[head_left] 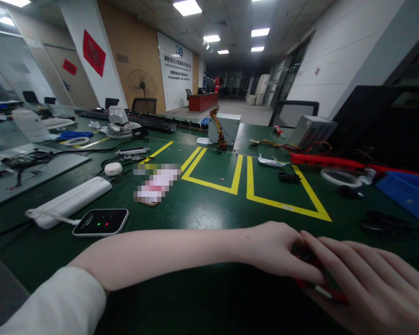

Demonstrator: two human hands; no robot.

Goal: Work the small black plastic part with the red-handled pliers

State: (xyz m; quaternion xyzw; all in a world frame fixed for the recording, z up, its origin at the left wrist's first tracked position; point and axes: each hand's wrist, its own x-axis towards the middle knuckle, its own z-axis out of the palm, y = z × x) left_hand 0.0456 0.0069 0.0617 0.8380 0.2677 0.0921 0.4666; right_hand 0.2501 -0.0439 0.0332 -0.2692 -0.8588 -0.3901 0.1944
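My left arm, in a white sleeve, reaches across the green table from the lower left. My left hand is curled, its fingers closed round a small red and black object at the table's near right. My right hand lies over the same object from the right, fingers held together and pressed on its top. Only red edges and a dark part show between the hands; what the object is I cannot make out.
A white power strip, a black device with lit dots and a white earbud case lie at left. Yellow tape boxes mark the middle. Two grey power supplies, a red bar, a tape roll, a blue tray and black scissors are at back and right.
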